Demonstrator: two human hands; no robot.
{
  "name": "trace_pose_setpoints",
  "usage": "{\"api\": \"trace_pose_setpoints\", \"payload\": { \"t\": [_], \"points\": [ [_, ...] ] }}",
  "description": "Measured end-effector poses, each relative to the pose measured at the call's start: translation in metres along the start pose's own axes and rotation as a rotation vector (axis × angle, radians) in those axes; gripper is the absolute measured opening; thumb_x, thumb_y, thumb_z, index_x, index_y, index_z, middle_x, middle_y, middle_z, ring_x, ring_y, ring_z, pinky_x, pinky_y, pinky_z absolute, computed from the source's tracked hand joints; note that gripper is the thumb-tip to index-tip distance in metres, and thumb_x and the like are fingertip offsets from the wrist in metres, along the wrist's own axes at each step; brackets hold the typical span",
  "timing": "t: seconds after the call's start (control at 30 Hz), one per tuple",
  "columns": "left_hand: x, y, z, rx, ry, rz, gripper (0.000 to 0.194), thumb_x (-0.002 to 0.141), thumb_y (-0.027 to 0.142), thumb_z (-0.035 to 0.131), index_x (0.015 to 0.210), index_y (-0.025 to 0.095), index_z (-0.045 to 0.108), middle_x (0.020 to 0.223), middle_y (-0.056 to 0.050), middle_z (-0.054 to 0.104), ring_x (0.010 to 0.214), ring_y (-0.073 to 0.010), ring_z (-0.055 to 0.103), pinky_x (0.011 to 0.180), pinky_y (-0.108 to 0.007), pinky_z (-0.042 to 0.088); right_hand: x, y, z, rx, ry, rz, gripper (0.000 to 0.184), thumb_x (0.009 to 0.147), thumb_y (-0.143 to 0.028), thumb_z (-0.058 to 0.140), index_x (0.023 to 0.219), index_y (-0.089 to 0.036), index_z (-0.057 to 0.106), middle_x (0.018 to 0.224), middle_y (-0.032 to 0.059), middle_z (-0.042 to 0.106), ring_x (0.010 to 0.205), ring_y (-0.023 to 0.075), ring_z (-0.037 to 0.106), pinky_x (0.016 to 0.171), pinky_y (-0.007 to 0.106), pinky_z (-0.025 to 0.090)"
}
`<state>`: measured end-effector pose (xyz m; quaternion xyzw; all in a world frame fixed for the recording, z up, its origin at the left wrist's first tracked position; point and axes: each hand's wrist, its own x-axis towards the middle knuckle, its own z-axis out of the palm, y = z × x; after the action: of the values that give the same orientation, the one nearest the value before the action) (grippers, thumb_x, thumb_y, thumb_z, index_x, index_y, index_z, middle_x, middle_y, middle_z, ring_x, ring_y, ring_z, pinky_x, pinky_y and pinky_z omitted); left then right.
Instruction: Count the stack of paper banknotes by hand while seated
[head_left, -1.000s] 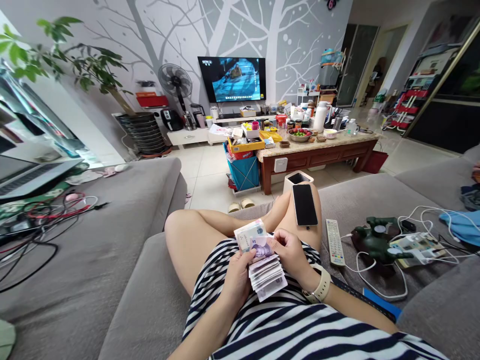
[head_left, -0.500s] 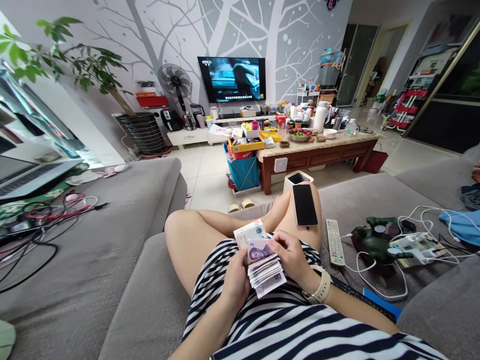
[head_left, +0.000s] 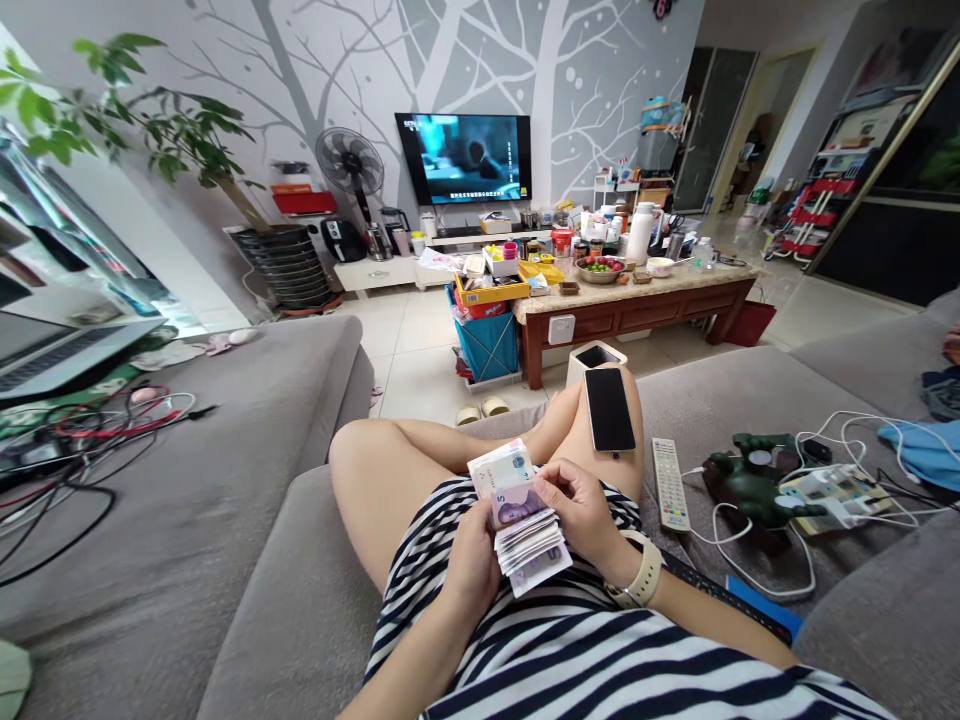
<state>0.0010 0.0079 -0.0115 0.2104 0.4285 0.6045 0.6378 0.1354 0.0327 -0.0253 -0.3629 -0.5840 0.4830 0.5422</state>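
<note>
Between my left hand (head_left: 471, 565), clasping their near edge, and my right hand (head_left: 589, 510), pinching the opposite one, the fanned banknotes (head_left: 529, 540) should handle as light, limp, slippery, tearable paper, best held firmly along those side edges.

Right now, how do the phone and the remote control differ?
The phone has a dark screen; the remote control is pale and has buttons. The phone looks wider than the remote control. The phone rests on the person's leg, the remote control on the sofa. Both are oblong and face up.
</note>
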Motion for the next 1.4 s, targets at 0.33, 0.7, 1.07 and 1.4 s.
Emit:
{"api": "trace_pose_setpoints", "payload": {
  "t": [0.33, 0.7, 1.07, 1.4],
  "points": [
    [0.0, -0.001, 0.0, -0.027, -0.011, -0.017, 0.019, 0.064, 0.025, 0.068, 0.077, 0.013, 0.074, 0.074, -0.006, 0.076, 0.083, -0.0275, 0.07, 0.077, -0.036, 0.054, 0.0, -0.001, -0.001, 0.016, 0.001, -0.021, 0.023, 0.088, -0.039, 0.059, 0.079, -0.018, 0.063, 0.073, 0.0011, 0.061, 0.067, 0.0159, 0.053, 0.062, 0.026, 0.044],
    [0.003, -0.006, -0.005, -0.108, 0.006, -0.043, 0.027, 0.068, 0.027, 0.07, 0.089, 0.01, 0.073, 0.089, -0.01, 0.077, 0.088, -0.028, 0.071, 0.082, -0.037, 0.054, -0.001, -0.008, 0.0, 0.044, -0.066, -0.014, 0.035, 0.093, -0.042, 0.052, 0.067, -0.02, 0.054, 0.057, -0.0023, 0.053, 0.056, 0.0137, 0.049, 0.06, 0.026, 0.04],
    [-0.002, 0.002, -0.004, -0.005, -0.011, -0.018, 0.016, 0.06, 0.025, 0.077, 0.066, 0.015, 0.068, 0.059, 0.001, 0.065, 0.057, -0.0159, 0.059, 0.059, -0.027, 0.048, 0.006, 0.008, -0.002, -0.072, 0.073, 0.072, 0.034, 0.083, -0.044, 0.066, 0.067, -0.019, 0.05, 0.06, -0.0049, 0.045, 0.056, 0.0118, 0.038, 0.053, 0.024, 0.033],
    [-0.003, 0.003, -0.002, -0.007, 0.014, -0.021, 0.016, 0.061, 0.028, 0.076, 0.065, 0.014, 0.069, 0.058, 0.0, 0.066, 0.06, -0.017, 0.061, 0.06, -0.026, 0.049, 0.007, 0.006, -0.002, -0.095, 0.049, 0.048, 0.032, 0.088, -0.04, 0.057, 0.065, -0.019, 0.047, 0.061, -0.0043, 0.043, 0.058, 0.0125, 0.039, 0.054, 0.025, 0.033]
  ]
}}
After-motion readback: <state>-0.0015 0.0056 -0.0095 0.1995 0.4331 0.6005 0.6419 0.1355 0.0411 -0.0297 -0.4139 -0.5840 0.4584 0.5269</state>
